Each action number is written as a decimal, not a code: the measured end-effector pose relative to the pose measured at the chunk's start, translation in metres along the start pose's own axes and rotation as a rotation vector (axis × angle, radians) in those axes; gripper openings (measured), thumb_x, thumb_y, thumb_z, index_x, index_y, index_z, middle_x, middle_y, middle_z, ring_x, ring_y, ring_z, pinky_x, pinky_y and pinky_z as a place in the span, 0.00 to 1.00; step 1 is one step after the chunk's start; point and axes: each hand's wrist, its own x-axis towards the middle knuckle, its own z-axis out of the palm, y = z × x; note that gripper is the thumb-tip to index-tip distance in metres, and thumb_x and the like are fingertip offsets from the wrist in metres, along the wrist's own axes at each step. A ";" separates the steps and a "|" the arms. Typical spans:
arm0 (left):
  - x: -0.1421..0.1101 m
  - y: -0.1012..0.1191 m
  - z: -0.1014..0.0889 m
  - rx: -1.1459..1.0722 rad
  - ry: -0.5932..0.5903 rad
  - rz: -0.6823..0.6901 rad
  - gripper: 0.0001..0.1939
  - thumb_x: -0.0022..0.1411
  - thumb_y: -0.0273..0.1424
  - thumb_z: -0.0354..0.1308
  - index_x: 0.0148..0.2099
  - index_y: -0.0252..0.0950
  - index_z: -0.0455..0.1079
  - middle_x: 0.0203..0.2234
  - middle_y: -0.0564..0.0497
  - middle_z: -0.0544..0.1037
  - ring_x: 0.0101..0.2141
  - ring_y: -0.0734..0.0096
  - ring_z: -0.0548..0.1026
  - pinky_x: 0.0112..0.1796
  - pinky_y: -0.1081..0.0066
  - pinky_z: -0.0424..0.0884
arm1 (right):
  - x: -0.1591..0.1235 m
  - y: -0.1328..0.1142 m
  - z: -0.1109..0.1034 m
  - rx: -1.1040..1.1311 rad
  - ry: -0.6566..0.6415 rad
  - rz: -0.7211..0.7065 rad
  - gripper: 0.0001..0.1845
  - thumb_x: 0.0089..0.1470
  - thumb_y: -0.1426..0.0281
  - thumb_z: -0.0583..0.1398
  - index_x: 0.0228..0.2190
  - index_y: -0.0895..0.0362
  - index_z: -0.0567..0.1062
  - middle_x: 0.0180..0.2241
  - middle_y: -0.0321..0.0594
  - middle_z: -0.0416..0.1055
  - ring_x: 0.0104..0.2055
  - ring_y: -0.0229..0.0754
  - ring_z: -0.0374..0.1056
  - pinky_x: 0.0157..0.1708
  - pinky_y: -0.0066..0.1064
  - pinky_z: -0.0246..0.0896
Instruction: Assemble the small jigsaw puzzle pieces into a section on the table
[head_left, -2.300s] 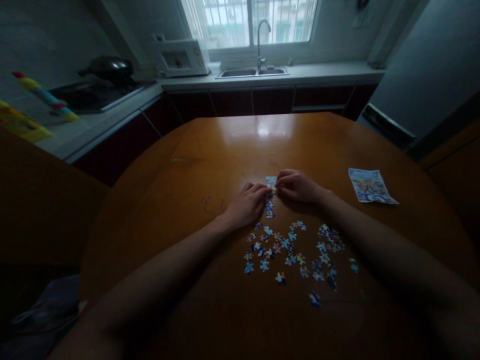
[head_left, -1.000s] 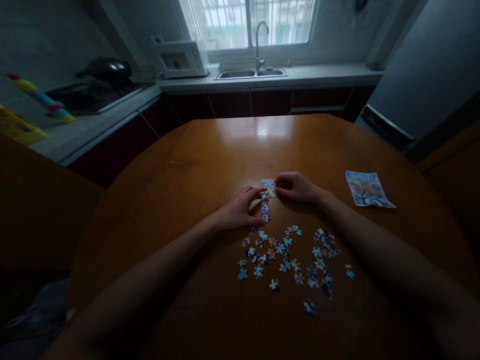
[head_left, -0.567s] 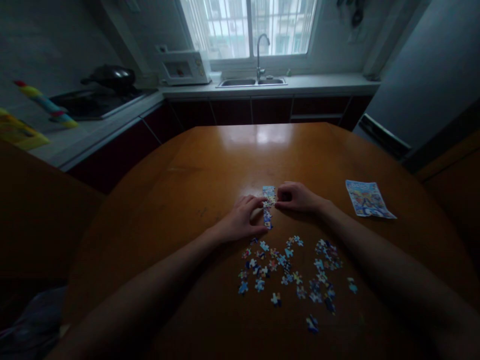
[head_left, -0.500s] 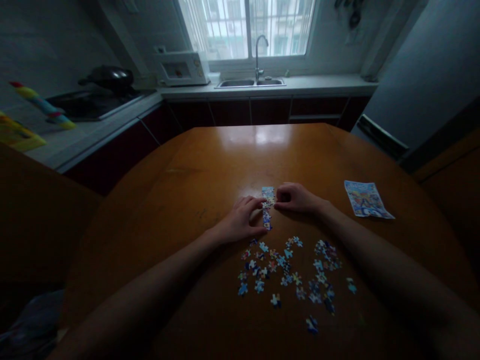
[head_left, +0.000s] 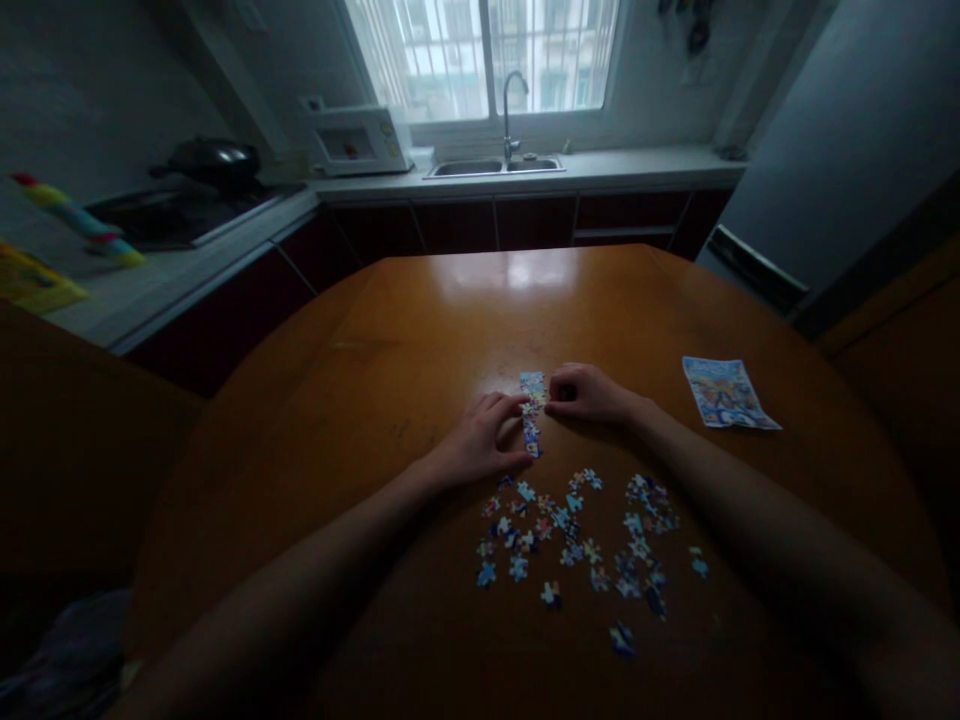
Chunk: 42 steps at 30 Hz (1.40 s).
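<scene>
A narrow strip of joined jigsaw pieces (head_left: 532,385) lies on the wooden table (head_left: 360,390), running away from me. My left hand (head_left: 484,437) curves around its left side, the index fingertip on its middle and the thumb at its near end, holding it in place. At the strip's right edge my right hand (head_left: 583,392) is closed in a pinch, fingers curled, on a small jigsaw piece mostly hidden by the fingertips. Loose jigsaw pieces (head_left: 560,517) are scattered nearer to me, several overlapping, with one stray piece (head_left: 622,638) closest.
A creased picture sheet (head_left: 726,392) lies to the right on the table. Beyond the table stand a counter with a sink (head_left: 469,168), a microwave (head_left: 358,140) and, at left, a stove with a dark pan (head_left: 214,160). A fridge (head_left: 832,150) rises at right.
The view has shifted slightly. Both hands stay at the strip in nearly the same pose, and the loose pieces lie as before.
</scene>
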 end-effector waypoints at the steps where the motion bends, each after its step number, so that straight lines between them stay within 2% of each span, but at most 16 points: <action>1: 0.000 0.000 0.000 0.000 0.002 -0.001 0.37 0.54 0.40 0.70 0.63 0.41 0.63 0.54 0.44 0.71 0.55 0.53 0.67 0.57 0.53 0.65 | 0.000 0.000 0.000 0.000 0.000 0.000 0.12 0.53 0.63 0.66 0.26 0.58 0.74 0.26 0.36 0.69 0.29 0.36 0.60 0.31 0.28 0.50; 6: -0.001 -0.001 0.002 0.001 0.013 0.001 0.38 0.54 0.41 0.70 0.64 0.42 0.62 0.53 0.46 0.71 0.55 0.54 0.67 0.57 0.54 0.66 | 0.001 0.003 0.001 0.043 0.034 0.010 0.15 0.59 0.62 0.60 0.25 0.58 0.75 0.25 0.36 0.69 0.28 0.37 0.60 0.30 0.29 0.49; 10: -0.002 -0.001 0.002 0.005 0.011 -0.002 0.40 0.53 0.43 0.71 0.65 0.42 0.61 0.54 0.45 0.71 0.55 0.53 0.67 0.57 0.53 0.65 | 0.002 0.006 0.002 0.052 0.079 0.055 0.19 0.62 0.61 0.56 0.22 0.58 0.71 0.22 0.34 0.64 0.26 0.36 0.57 0.29 0.29 0.48; 13: -0.002 0.001 0.001 -0.025 0.022 -0.019 0.39 0.55 0.43 0.69 0.65 0.42 0.61 0.53 0.44 0.71 0.54 0.54 0.68 0.55 0.53 0.67 | 0.003 0.005 0.002 0.058 0.088 0.066 0.21 0.62 0.61 0.55 0.21 0.57 0.68 0.21 0.32 0.61 0.26 0.36 0.56 0.28 0.29 0.46; 20: -0.001 -0.001 0.001 -0.110 0.114 -0.070 0.14 0.64 0.33 0.59 0.51 0.37 0.67 0.43 0.47 0.75 0.44 0.62 0.73 0.48 0.60 0.72 | 0.002 0.004 0.001 0.103 0.095 0.098 0.22 0.62 0.59 0.54 0.19 0.56 0.63 0.20 0.30 0.56 0.24 0.34 0.52 0.27 0.29 0.44; 23: -0.001 -0.004 0.002 -0.152 0.130 -0.099 0.08 0.66 0.31 0.55 0.47 0.37 0.68 0.41 0.47 0.76 0.42 0.65 0.74 0.46 0.62 0.72 | 0.002 0.003 0.001 0.126 0.103 0.106 0.22 0.62 0.60 0.54 0.19 0.56 0.62 0.20 0.30 0.55 0.24 0.34 0.52 0.27 0.30 0.43; 31: 0.001 -0.004 -0.001 -0.169 0.129 -0.093 0.06 0.67 0.29 0.55 0.45 0.36 0.71 0.38 0.48 0.76 0.39 0.67 0.74 0.43 0.64 0.71 | 0.002 0.002 -0.001 0.185 0.127 0.128 0.23 0.62 0.59 0.54 0.18 0.55 0.59 0.20 0.30 0.52 0.23 0.34 0.49 0.25 0.30 0.43; 42: 0.001 -0.002 -0.002 -0.157 0.116 -0.053 0.07 0.67 0.29 0.54 0.43 0.37 0.73 0.38 0.48 0.77 0.41 0.65 0.73 0.45 0.62 0.70 | 0.001 -0.002 -0.007 0.238 0.144 0.153 0.22 0.60 0.60 0.55 0.18 0.55 0.61 0.19 0.30 0.53 0.23 0.34 0.50 0.24 0.29 0.45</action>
